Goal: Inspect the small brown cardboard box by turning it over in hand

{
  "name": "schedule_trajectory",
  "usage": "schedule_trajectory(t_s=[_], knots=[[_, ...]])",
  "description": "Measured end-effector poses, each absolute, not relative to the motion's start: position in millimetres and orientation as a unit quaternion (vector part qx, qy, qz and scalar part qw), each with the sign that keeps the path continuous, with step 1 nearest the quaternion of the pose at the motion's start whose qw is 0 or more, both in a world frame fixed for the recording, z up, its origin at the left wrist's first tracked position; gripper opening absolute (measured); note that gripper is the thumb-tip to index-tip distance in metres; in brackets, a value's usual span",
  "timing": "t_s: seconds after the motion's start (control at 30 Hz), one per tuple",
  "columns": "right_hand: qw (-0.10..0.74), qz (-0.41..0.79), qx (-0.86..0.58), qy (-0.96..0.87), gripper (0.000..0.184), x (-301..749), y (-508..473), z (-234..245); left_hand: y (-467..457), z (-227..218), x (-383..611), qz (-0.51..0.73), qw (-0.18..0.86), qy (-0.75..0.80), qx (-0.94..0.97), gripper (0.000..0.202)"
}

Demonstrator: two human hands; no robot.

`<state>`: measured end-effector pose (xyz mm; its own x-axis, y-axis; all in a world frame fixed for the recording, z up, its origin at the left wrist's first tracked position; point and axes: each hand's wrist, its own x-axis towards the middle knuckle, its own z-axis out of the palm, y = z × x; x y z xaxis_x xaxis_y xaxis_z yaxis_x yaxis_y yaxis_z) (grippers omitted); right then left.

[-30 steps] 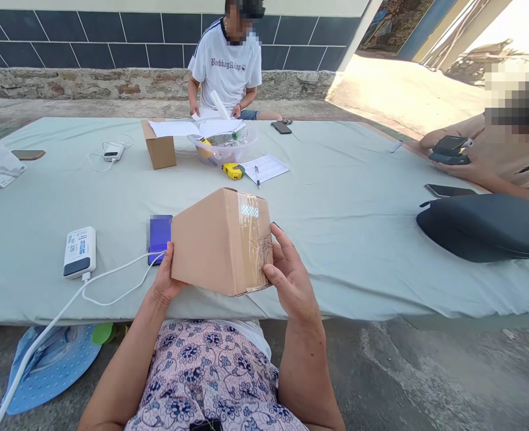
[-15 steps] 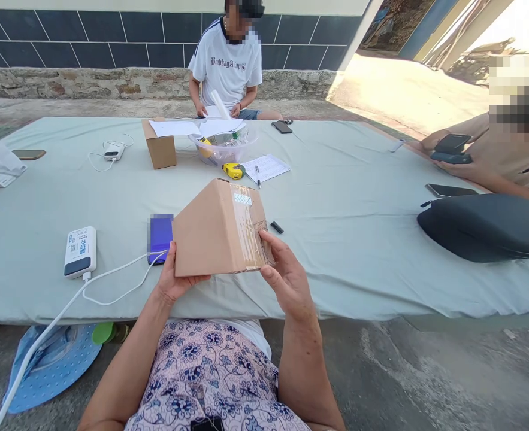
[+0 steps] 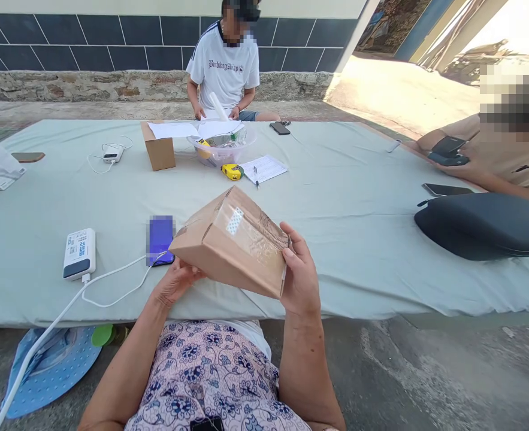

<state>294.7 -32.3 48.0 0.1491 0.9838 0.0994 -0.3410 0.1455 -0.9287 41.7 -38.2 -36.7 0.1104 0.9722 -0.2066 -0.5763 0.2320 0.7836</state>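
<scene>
A brown cardboard box (image 3: 241,239) is held tilted over the near side of the table, clear tape and a small blue-and-white patterned sticker on its upward face. My left hand (image 3: 178,281) grips its lower left corner from below, fingers partly hidden under the cardboard. At the right end, my right hand (image 3: 301,269) clasps the box, thumb on the taped face and fingers behind the edge. Just left of the box lies a phone with a blue screen (image 3: 160,239), a white cable by its lower edge.
On the cloth-covered table (image 3: 358,239) stand a white power bank (image 3: 79,254), a yellow tape measure (image 3: 232,172), a plastic basin (image 3: 221,157), a smaller box (image 3: 160,154) and a black case (image 3: 484,227). One person (image 3: 223,66) sits opposite, another (image 3: 507,149) at right.
The box has turned and tipped, its taped face now showing more toward me. My right hand has closed around its right end; my left has slipped lower beneath the left corner.
</scene>
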Motion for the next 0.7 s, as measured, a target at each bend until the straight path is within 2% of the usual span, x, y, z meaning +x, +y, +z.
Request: schedule_trajectory(t_s=[0.23, 0.43, 0.6, 0.7], knots=[[0.633, 0.526, -0.394, -0.408, 0.047, 293.6, -30.3, 63.0, -35.9, -31.0, 55.1, 0.527, 0.685, 0.435, 0.254, 0.060], [0.619, 0.531, -0.363, -0.450, 0.031, 287.9, -36.8, 63.6, -43.3, -37.8, 49.5, 0.581, 0.711, 0.352, 0.179, 0.047], [0.600, 0.532, -0.318, -0.507, 0.032, 281.7, -43.8, 58.4, -52.3, -20.8, 53.9, 0.561, 0.754, 0.310, 0.143, 0.065], [0.595, 0.528, -0.312, -0.519, 0.029, 279.3, -46.7, 58.8, -53.9, -8.0, 59.3, 0.544, 0.766, 0.314, 0.135, 0.063]])
